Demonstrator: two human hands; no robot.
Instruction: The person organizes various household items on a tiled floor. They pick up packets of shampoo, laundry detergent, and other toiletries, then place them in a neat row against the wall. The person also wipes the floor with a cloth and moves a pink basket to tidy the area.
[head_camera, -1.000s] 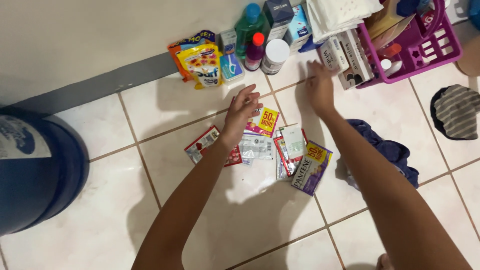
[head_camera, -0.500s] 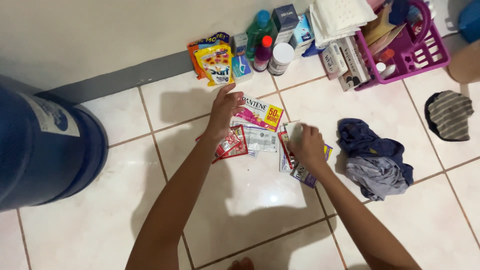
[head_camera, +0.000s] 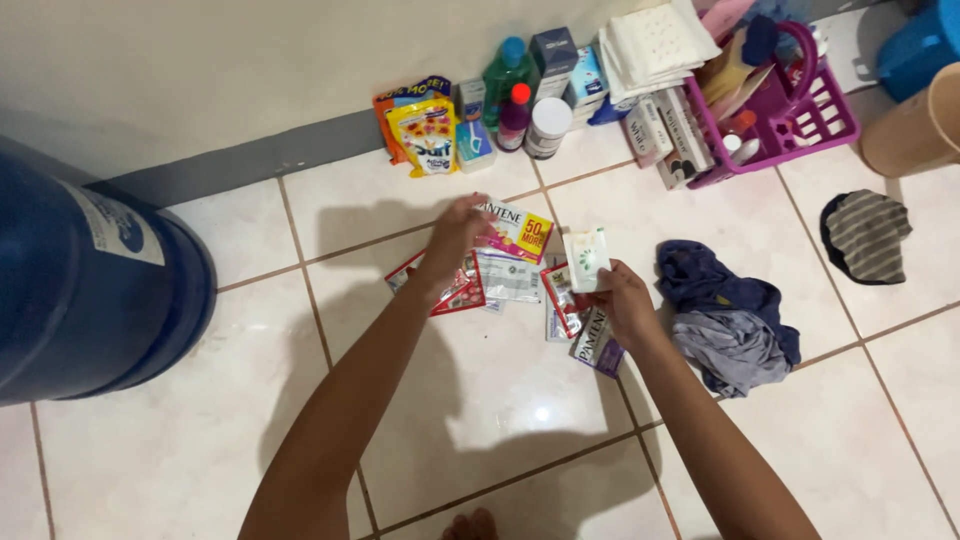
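Both forearms bare, no sleeves, rings or watch

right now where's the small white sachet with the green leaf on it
In the head view the white sachet is lifted in the right hand, just right of centre, above the other sachets on the tiled floor and left of the crumpled blue cloth.

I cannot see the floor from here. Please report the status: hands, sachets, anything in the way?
Left hand on the yellow-pink sachet. Right hand holds a white sachet. More sachets lie between; crumpled blue cloth close right.
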